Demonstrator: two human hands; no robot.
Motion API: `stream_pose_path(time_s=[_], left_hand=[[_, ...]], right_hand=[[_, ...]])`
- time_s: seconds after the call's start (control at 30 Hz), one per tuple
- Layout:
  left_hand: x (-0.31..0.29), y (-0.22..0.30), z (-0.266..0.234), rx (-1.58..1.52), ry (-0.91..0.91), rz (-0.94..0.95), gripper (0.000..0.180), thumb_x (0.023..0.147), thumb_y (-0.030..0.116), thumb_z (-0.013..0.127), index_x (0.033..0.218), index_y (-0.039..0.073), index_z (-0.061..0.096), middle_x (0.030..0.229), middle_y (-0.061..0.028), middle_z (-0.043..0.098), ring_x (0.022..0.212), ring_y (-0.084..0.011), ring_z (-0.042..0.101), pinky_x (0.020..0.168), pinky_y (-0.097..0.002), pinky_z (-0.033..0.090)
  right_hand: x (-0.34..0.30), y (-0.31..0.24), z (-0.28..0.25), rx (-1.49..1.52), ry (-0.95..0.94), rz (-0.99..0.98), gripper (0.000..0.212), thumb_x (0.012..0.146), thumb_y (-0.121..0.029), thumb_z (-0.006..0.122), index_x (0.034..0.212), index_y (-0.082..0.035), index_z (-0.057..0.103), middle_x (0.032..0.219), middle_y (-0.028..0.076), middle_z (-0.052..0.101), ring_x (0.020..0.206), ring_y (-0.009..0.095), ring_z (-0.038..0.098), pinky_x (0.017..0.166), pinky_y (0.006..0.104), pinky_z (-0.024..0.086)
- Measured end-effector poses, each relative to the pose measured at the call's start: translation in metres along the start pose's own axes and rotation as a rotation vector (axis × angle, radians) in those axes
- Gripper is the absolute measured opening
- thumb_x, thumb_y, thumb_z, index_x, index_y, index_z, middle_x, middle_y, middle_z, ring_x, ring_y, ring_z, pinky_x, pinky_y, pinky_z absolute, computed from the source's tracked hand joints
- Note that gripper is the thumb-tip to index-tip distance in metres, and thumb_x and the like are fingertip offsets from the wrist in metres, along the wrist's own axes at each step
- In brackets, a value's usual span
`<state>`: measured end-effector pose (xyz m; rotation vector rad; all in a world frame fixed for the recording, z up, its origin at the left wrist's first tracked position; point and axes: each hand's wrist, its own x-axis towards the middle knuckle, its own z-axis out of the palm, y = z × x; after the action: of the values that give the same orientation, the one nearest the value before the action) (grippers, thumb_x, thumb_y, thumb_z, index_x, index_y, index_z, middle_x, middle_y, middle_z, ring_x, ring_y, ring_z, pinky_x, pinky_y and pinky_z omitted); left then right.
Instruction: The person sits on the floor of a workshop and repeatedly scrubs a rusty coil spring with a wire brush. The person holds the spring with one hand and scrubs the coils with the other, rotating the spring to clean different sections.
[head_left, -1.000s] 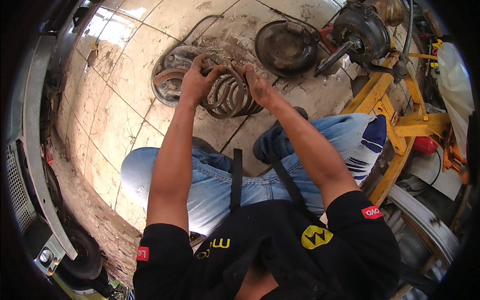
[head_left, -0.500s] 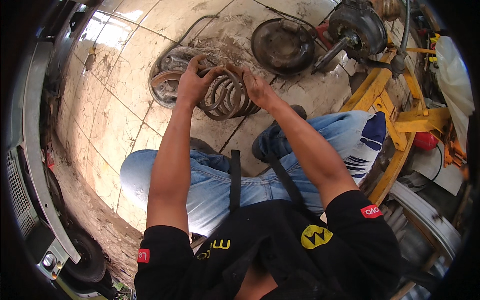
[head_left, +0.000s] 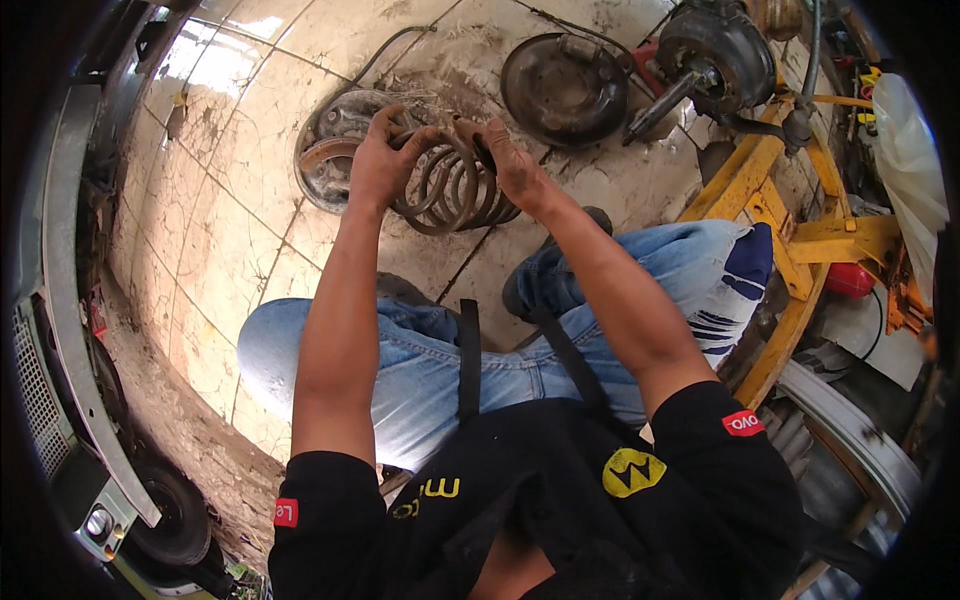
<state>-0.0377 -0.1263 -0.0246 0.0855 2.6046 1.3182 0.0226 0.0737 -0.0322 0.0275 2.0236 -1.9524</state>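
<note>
A brown, rusty coil spring (head_left: 447, 207) lies on its side above the floor, between my two hands. My left hand (head_left: 383, 165) is closed on its left end, thumb and fingers round the end coil. Beside the spring's upper right, my right hand (head_left: 514, 170) has its thumb and fingers apart, with a dark gap between them. Whether its far fingers touch the coils is hidden. Just past my left hand sits a round metal brake backing plate (head_left: 325, 187) with a curved rusty brake shoe (head_left: 322, 152) on it.
A dark round backing plate (head_left: 565, 90) lies farther right on the tiled floor (head_left: 215, 215). Beyond it is a brake drum assembly with a shaft (head_left: 715, 60), next to a yellow metal stand (head_left: 775, 215). A vehicle's bumper (head_left: 75, 290) runs along the left.
My right hand's thumb and fingers have spread apart and loosened from the spring's side. My left hand stays on the spring, which has shifted slightly away from me.
</note>
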Motion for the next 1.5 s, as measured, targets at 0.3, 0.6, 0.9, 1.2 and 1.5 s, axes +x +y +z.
stream_pose_path(time_s=[0.3,0.6,0.9,1.2,1.5], left_hand=[[0.003,-0.001,-0.001,0.023,0.012,-0.026,0.093,0.068,0.067,0.073,0.131,0.004,0.048,0.109,-0.0188,0.066,0.103,-0.0309,0.064,0.086,-0.0380,0.050],[0.000,0.010,-0.001,0.092,0.035,-0.038,0.094,0.067,0.070,0.071,0.131,0.005,0.049,0.106,-0.0190,0.066,0.102,-0.0303,0.064,0.086,-0.0378,0.050],[0.000,0.010,-0.002,0.093,0.066,-0.072,0.099,0.065,0.077,0.066,0.129,0.003,0.051,0.108,-0.0211,0.065,0.105,-0.0326,0.063,0.088,-0.0394,0.049],[0.002,0.005,-0.003,0.088,0.061,-0.087,0.092,0.070,0.073,0.066,0.129,0.004,0.052,0.107,-0.0209,0.066,0.104,-0.0323,0.064,0.086,-0.0384,0.050],[0.003,0.007,-0.002,0.061,0.012,-0.097,0.088,0.070,0.073,0.065,0.125,0.005,0.056,0.107,-0.0202,0.066,0.104,-0.0317,0.064,0.087,-0.0378,0.050]], right_hand=[[-0.003,-0.007,0.003,0.100,0.082,0.039,0.074,0.097,-0.059,0.030,0.139,0.002,0.042,0.134,0.018,0.049,0.125,0.024,0.045,0.105,0.0327,0.034],[0.007,0.005,-0.028,0.201,0.236,0.235,0.056,0.088,-0.040,0.062,0.122,0.004,0.058,0.108,0.013,0.065,0.093,0.019,0.060,0.082,0.0320,0.048],[0.014,0.016,-0.047,0.390,0.151,0.257,0.048,0.090,-0.026,0.057,0.129,0.000,0.051,0.117,0.011,0.059,0.106,0.020,0.058,0.095,0.0328,0.045],[0.005,-0.006,-0.019,0.015,0.018,0.121,0.066,0.098,-0.055,0.033,0.139,-0.005,0.046,0.136,0.015,0.051,0.122,0.026,0.049,0.104,0.0342,0.036],[0.002,0.026,-0.002,-0.650,0.210,-0.249,0.057,0.102,-0.046,0.025,0.133,-0.005,0.052,0.136,0.016,0.051,0.131,0.036,0.041,0.110,0.0424,0.032]])
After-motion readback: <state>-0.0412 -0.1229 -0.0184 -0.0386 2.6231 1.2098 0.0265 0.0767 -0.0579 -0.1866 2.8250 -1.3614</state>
